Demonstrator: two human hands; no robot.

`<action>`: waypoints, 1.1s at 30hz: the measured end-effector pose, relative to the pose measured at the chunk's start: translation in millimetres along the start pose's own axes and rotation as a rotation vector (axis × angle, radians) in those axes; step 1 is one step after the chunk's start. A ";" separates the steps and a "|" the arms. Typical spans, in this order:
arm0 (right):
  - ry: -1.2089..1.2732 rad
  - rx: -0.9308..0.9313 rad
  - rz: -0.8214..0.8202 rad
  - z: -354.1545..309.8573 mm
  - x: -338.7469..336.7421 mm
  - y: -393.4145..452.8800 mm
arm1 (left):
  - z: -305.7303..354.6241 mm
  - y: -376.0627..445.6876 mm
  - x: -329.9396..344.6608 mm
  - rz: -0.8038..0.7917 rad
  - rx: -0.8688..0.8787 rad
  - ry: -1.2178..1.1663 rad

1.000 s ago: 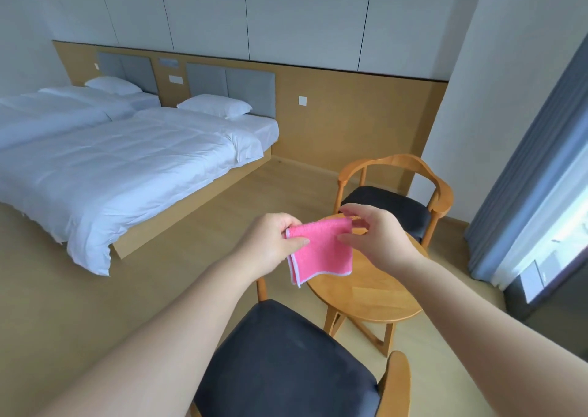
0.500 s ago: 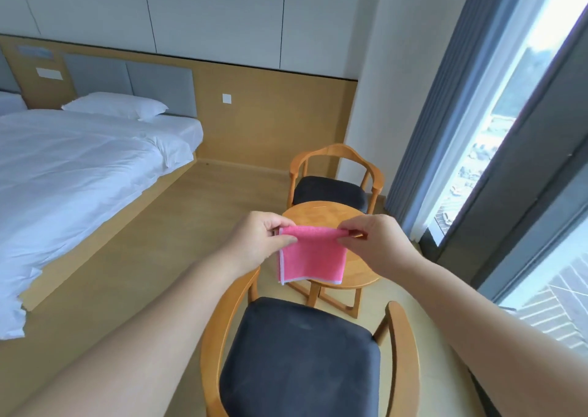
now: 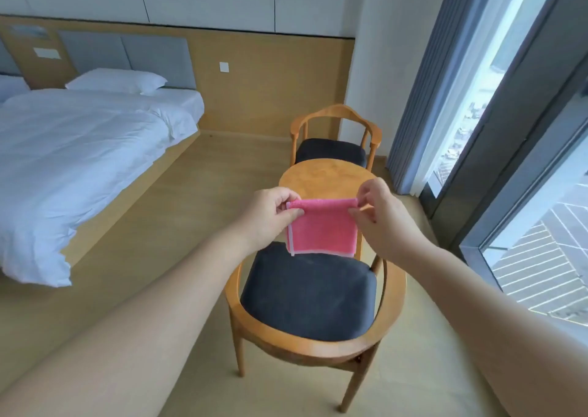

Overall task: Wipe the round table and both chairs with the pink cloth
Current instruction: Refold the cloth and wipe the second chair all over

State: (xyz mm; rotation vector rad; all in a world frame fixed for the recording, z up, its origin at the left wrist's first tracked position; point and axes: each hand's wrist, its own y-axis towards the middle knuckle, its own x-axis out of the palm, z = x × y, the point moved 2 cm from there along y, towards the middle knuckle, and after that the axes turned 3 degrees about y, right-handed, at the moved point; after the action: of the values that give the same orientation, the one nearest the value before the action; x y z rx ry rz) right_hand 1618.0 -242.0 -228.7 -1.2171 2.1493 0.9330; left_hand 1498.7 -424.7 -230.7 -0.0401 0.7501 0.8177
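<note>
**Inspector:** State the condition of the grip.

**Observer:** Both hands are engaged on the pink cloth (image 3: 322, 227). The left hand (image 3: 270, 214) pinches the upper left corner between thumb and curled fingers. The right hand (image 3: 378, 216) pinches the upper right corner between thumb and forefinger, its other fingers raised and loosely bent. Neither hand holds anything else.

**Inspector:** How does the cloth lie?

**Observer:** It is stretched level along its top edge between the two hands and hangs down flat from there, with a pale trim visible on the left and lower edges. It is held in the air, touching no furniture that can be seen.

**Inspector:** Position relative to the furniture?

**Observer:** The cloth hangs in front of the near edge of the round table (image 3: 321, 178), above the far part of the near chair (image 3: 310, 292). That chair has a dark seat pad and a curved wooden frame, its back rail closest to the camera. The far chair (image 3: 334, 144) stands beyond the table, tucked close against it.

**Inspector:** Surroundings?

**Observer:** A bed (image 3: 79, 149) with white linen and a pillow (image 3: 116, 81) stands to the left. A grey curtain (image 3: 423, 76) and a tall window (image 3: 496, 66) occupy the right. The floor (image 3: 152, 225) is light wood.
</note>
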 end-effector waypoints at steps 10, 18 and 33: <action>0.042 -0.067 -0.047 -2.1 54.6 -121.1 | -30.6 -128.3 39.3 -0.039 -0.125 0.046; 0.050 0.070 0.127 28.6 139.6 -190.2 | -106.9 -161.9 85.1 -0.137 -0.015 0.078; -0.322 -0.343 0.521 197.8 365.7 -265.2 | -300.8 -226.4 240.3 0.310 0.203 0.072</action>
State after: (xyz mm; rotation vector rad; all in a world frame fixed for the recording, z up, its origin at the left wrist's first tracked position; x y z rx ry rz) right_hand 1691.9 -384.1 -695.1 -0.5770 2.1238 1.6476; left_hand 1580.5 -520.3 -659.3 0.2347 0.9176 1.0345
